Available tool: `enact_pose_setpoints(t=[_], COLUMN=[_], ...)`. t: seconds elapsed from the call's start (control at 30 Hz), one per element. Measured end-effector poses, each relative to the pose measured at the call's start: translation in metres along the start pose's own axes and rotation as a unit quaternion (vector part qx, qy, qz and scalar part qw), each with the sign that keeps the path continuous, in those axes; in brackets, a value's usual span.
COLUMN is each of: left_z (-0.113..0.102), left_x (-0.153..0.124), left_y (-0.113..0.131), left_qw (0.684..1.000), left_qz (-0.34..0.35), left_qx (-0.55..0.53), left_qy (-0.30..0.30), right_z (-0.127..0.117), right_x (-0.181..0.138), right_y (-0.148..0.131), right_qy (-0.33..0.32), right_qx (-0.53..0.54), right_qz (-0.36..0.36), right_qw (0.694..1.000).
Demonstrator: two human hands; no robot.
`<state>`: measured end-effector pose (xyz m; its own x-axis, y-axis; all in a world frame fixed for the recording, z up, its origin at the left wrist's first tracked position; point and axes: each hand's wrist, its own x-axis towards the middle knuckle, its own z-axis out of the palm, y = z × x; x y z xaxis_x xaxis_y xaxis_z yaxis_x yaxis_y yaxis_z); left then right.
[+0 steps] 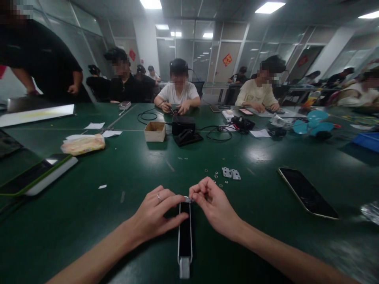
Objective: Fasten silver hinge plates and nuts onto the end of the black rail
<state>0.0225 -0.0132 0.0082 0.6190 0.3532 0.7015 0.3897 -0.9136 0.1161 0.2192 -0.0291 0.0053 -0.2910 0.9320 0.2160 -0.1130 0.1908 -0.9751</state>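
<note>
A long, narrow dark bar (185,232) with silver edges and a pale metal tab at its near end lies on the green table, pointing away from me. My left hand (156,211) comes from the left with a ring on one finger; its index finger presses the bar's far end and its thumb rests on the bar. At that same end my right hand (211,201) is closed in a pinch, and whatever sits between its fingertips is too small to name. Just beyond, several small nuts and washers (216,173) lie beside hinge-like metal plates (231,173).
A phone (308,193) lies to the right, a green-edged tablet-like device (38,173) to the left. Farther off are a wrapped package (83,144), an open cardboard box (155,131), a black device with cables (183,125) and blue fan blades (314,123). People sit across the table (142,157).
</note>
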Motion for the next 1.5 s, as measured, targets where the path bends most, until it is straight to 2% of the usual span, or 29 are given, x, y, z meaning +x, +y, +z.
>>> enact_pose_setpoints(t=[0.17, 0.43, 0.77, 1.03, 1.5], left_z=[0.010, 0.005, 0.003, 0.002, 0.000], left_x=[-0.002, -0.002, -0.002, 0.001, 0.001], left_y=[0.004, 0.001, 0.001, 0.003, 0.003], left_qw=[0.999, 0.998, 0.998, 0.998, 0.999], left_qz=[0.031, 0.033, 0.032, 0.034, 0.029], left_qx=[-0.016, -0.026, -0.030, -0.031, -0.001], left_qy=[0.018, 0.036, 0.043, 0.046, 0.041], right_z=[0.013, 0.009, 0.006, 0.006, 0.004], right_x=[-0.011, -0.009, -0.005, -0.005, -0.005], right_y=[0.002, 0.000, 0.002, 0.002, 0.001], right_qy=[-0.040, -0.033, -0.055, -0.058, -0.055], right_qx=[0.047, 0.059, 0.146, 0.160, 0.125], right_qz=[0.036, 0.053, 0.102, 0.113, 0.109], right_qw=[0.997, 0.996, 0.982, 0.979, 0.985])
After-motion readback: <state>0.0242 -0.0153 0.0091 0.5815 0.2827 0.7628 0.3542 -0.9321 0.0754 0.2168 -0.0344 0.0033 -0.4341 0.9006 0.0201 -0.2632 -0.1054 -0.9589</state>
